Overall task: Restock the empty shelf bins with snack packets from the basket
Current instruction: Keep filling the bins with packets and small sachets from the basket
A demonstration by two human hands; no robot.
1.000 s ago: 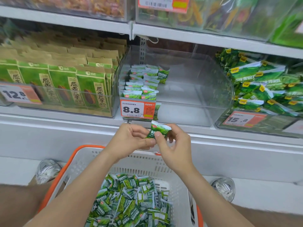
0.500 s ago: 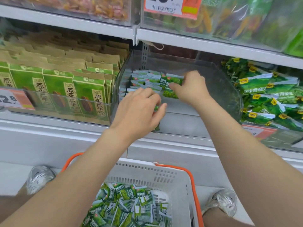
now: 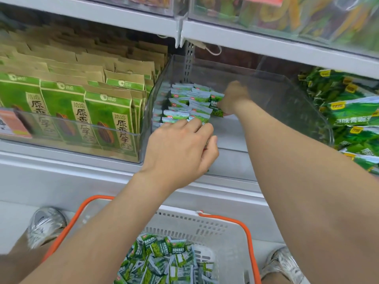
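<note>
Clear bin (image 3: 287, 95), frame centre. Rows of packets (image 3: 190, 105) filled only its left part, stacked from the front lip toward the back wall; bare floor lay to their right.

Your right hand (image 3: 233, 98) was deep in the bin, blurred, and seemed to be pinching one packet (image 3: 217, 106) upright against the right edge of the rows. Your left hand (image 3: 180, 149) sat at the front lip with its fingers curled. I couldn't tell whether it held anything.

Supply: loose packets (image 3: 164, 259) in the basket (image 3: 249, 238), bottom centre, straight below both hands. Your left hand was nearer to it.

A second earlier both hands worked one packet just above the basket. Half a second earlier your right hand was shallower in the bin.
</note>
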